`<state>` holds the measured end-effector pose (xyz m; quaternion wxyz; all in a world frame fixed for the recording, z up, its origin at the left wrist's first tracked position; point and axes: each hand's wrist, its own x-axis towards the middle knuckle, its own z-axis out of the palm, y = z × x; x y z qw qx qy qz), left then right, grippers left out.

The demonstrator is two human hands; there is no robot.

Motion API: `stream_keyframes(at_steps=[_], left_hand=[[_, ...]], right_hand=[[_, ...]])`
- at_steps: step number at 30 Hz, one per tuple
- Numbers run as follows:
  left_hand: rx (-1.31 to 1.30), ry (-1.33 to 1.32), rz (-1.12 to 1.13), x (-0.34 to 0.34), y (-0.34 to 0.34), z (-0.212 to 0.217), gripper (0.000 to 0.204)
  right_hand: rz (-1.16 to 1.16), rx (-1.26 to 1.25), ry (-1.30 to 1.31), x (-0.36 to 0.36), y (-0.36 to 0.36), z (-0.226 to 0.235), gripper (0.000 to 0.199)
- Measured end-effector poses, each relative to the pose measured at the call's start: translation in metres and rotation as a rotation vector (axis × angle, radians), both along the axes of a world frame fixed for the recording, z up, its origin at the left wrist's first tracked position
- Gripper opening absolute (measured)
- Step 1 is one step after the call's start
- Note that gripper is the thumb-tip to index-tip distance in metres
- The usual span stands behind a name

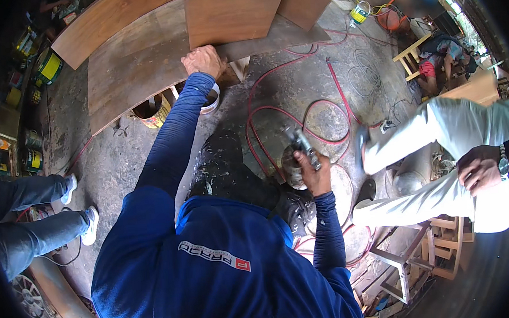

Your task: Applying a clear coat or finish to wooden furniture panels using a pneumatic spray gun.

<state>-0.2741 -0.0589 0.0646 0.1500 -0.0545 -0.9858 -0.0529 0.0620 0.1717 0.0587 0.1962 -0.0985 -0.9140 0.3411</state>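
Resting on the near edge of the wide brown wooden panel (138, 67), your left hand (203, 60) lay with its grip folded over that edge, while the panel itself sat propped above a yellow bucket (152, 111) and a white bucket (211, 102) on the grey concrete floor (115, 161). Your right hand (314, 176) had its grip clamped on a metal spray gun (301, 144), held low over the floor near the looping red hose (299, 121). Beside you on the right stood a person in white trousers (433, 130), and another in jeans (30, 213) stood on your left.
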Motion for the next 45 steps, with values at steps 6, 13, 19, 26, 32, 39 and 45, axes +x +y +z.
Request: stream_keyframes(at_steps=[6,13,19,26,32,39,45], left_hand=[[0.151,0.168,-0.017,0.041,0.005,0.007,0.054],[0.550,0.089,-0.428,0.162,0.026,-0.027,0.066],[1.095,-0.569,-0.585,0.201,0.093,-0.059,0.063],[1.945,-1.717,-0.446,0.222,0.034,-0.060,0.062],[2.045,-1.702,-0.405,0.233,0.012,-0.060,0.056],[1.711,-1.960,-0.414,0.172,0.112,-0.045,0.052],[1.751,-1.862,-0.394,0.185,0.077,-0.050,0.056]], right_hand=[[-0.182,-0.476,0.083,-0.011,-0.004,0.071,0.039],[-0.031,-0.592,0.027,-0.021,-0.006,0.118,0.030],[-0.197,-0.479,0.061,-0.045,0.002,0.120,0.037],[0.084,-0.481,0.021,-0.040,-0.017,0.108,0.039],[0.114,-0.563,-0.098,-0.043,-0.028,0.102,0.041],[-0.221,-0.480,0.049,-0.051,0.013,0.124,0.032],[-0.148,-0.685,0.026,-0.053,-0.002,0.119,0.026]])
